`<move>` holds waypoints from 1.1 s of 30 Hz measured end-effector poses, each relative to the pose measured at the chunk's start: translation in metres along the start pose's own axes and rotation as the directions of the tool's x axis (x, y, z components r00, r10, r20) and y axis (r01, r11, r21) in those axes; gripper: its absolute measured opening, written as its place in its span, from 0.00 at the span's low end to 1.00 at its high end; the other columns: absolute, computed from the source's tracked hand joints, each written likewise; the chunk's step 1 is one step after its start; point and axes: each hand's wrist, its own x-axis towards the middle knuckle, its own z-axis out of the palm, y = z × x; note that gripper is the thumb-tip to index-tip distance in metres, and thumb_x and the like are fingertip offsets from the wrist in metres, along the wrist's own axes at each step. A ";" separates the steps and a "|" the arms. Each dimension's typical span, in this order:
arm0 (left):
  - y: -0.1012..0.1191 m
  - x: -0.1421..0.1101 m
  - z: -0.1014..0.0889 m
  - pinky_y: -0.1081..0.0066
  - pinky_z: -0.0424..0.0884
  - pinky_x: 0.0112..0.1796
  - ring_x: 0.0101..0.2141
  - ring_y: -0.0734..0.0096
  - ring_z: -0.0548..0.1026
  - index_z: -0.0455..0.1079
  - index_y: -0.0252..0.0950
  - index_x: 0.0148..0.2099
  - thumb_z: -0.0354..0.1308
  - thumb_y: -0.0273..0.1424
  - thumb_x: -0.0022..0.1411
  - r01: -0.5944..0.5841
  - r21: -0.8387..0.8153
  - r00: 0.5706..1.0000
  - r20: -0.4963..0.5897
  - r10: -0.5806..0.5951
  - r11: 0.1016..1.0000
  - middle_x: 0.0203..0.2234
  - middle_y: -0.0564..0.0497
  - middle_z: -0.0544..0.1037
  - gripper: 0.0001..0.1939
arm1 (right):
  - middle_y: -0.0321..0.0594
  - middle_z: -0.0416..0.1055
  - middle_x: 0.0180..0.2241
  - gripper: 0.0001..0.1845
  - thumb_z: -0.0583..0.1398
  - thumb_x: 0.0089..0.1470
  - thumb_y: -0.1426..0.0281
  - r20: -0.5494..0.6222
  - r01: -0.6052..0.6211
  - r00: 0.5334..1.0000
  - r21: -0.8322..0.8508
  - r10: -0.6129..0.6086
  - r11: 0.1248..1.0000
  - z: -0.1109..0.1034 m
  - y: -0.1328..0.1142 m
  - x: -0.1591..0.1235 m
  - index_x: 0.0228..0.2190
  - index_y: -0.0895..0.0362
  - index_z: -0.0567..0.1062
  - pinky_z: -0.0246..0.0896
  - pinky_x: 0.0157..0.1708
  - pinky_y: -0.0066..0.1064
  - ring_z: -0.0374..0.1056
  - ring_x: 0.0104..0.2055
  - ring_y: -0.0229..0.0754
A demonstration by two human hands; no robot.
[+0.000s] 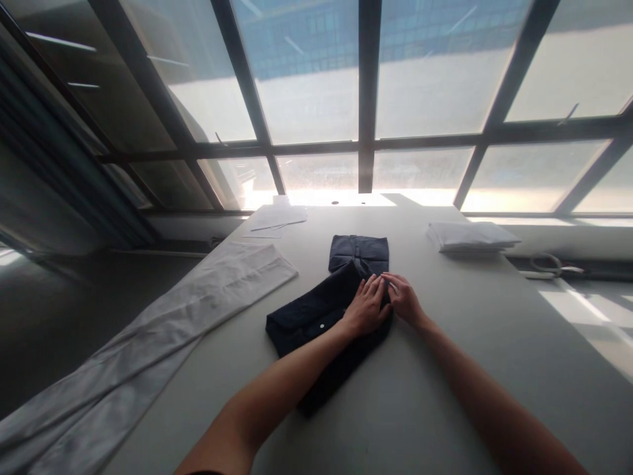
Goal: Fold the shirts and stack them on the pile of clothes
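Note:
A folded navy garment (306, 316) with a white button lies slanted on the white table. My left hand (366, 305) rests flat on its upper right part, fingers stretched out. At the garment's right edge is my right hand (403, 298), its fingers drawn together on the cloth beside my left fingertips. Just beyond them, a dark, flat folded piece of cloth (359, 248) with a seam down its middle reaches under the navy garment. Whether the two are one piece I cannot tell.
Long light-grey trousers or similar cloth (198, 307) stretch along the table's left side and over its near left edge. Paper sheets (279, 216) lie at the back left. A stack of folded white cloth (472, 236) sits at the back right. Windows (316, 99) rise behind the table (445, 382).

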 end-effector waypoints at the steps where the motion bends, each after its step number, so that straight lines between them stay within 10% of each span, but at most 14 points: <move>1: -0.007 0.011 0.002 0.45 0.45 0.69 0.72 0.48 0.48 0.53 0.28 0.73 0.53 0.36 0.70 0.053 -0.013 0.997 -0.055 -0.054 0.998 0.70 0.32 0.57 0.34 | 0.54 0.74 0.55 0.24 0.52 0.61 0.69 -0.004 0.013 1.000 -0.050 -0.013 0.999 0.002 -0.003 -0.002 0.53 0.59 0.78 0.58 0.63 0.53 0.67 0.59 0.56; 7: -0.042 0.034 -0.022 0.57 0.62 0.65 0.63 0.59 0.68 0.67 0.30 0.66 0.45 0.23 0.69 0.141 -0.212 0.926 -0.318 -0.204 0.967 0.61 0.37 0.72 0.25 | 0.52 0.66 0.64 0.28 0.53 0.65 0.66 0.144 0.084 0.988 -0.224 -0.052 0.971 0.018 -0.035 -0.024 0.64 0.57 0.68 0.56 0.65 0.50 0.60 0.65 0.55; 15: -0.113 -0.068 -0.085 0.44 0.53 0.67 0.72 0.51 0.49 0.56 0.44 0.74 0.50 0.37 0.74 0.089 0.287 0.986 0.110 -0.125 0.954 0.73 0.45 0.54 0.29 | 0.47 0.46 0.73 0.34 0.53 0.66 0.66 0.505 0.136 0.859 -0.381 0.083 0.914 0.026 -0.059 -0.023 0.71 0.55 0.57 0.31 0.72 0.54 0.41 0.75 0.49; 20: -0.077 -0.127 -0.071 0.40 0.56 0.64 0.72 0.42 0.48 0.55 0.39 0.74 0.44 0.37 0.76 0.218 0.447 0.958 0.075 -0.279 0.868 0.73 0.42 0.53 0.29 | 0.42 0.55 0.71 0.39 0.55 0.55 0.77 0.538 0.178 0.843 -0.288 0.005 0.941 0.021 -0.057 -0.020 0.68 0.53 0.62 0.29 0.72 0.55 0.45 0.74 0.46; 25: -0.028 -0.125 -0.085 0.49 0.68 0.57 0.62 0.43 0.69 0.67 0.42 0.68 0.50 0.45 0.73 0.255 0.422 0.933 0.130 -0.336 0.870 0.64 0.40 0.71 0.27 | 0.46 0.72 0.61 0.30 0.51 0.56 0.81 0.344 0.048 0.935 -0.372 0.090 0.927 0.023 -0.070 -0.026 0.57 0.57 0.76 0.40 0.71 0.45 0.62 0.67 0.45; 33: -0.058 -0.073 -0.067 0.43 0.53 0.66 0.71 0.47 0.51 0.55 0.41 0.74 0.47 0.44 0.74 0.203 0.414 0.964 0.076 -0.256 0.887 0.72 0.45 0.55 0.31 | 0.57 0.43 0.73 0.36 0.53 0.67 0.62 0.279 -0.059 0.925 -0.562 0.256 0.825 0.057 -0.096 -0.061 0.70 0.66 0.57 0.32 0.72 0.52 0.37 0.76 0.58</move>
